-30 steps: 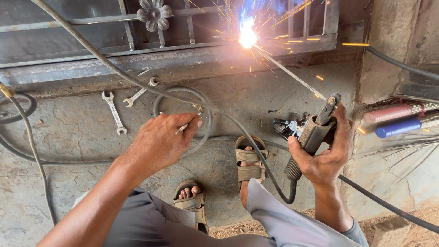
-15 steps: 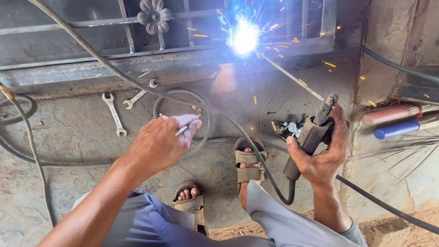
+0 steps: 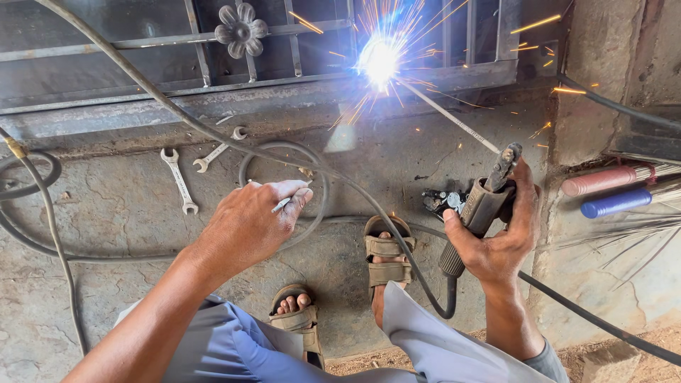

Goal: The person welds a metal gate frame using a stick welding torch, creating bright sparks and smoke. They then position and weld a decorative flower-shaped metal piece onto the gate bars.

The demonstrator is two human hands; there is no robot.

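Note:
My right hand [image 3: 505, 237] grips a dark welding electrode holder [image 3: 484, 206], its thin rod [image 3: 450, 119] reaching up-left to a bright arc with sparks [image 3: 378, 60] on the lower bar of a metal window grille [image 3: 298, 81]. A black cable [image 3: 567, 301] runs from the holder toward the lower right. My left hand [image 3: 250, 225] hovers over the concrete floor with a few thin spare rods [image 3: 287, 202] pinched between its fingers. My sandalled feet [image 3: 386, 255] rest below the hands.
Two spanners [image 3: 179, 179] [image 3: 218, 149] lie on the concrete left of centre. Grey cables [image 3: 42, 213] loop across the floor. A small dark tool [image 3: 440, 202] lies by the holder. Brooms with pink [image 3: 603, 181] and blue [image 3: 616, 202] handles lean at the right wall.
The arc has kept burning at the grille bar, with sparks flaring wider. My left hand has shifted slightly with the spare rods. My right hand holds about the same place.

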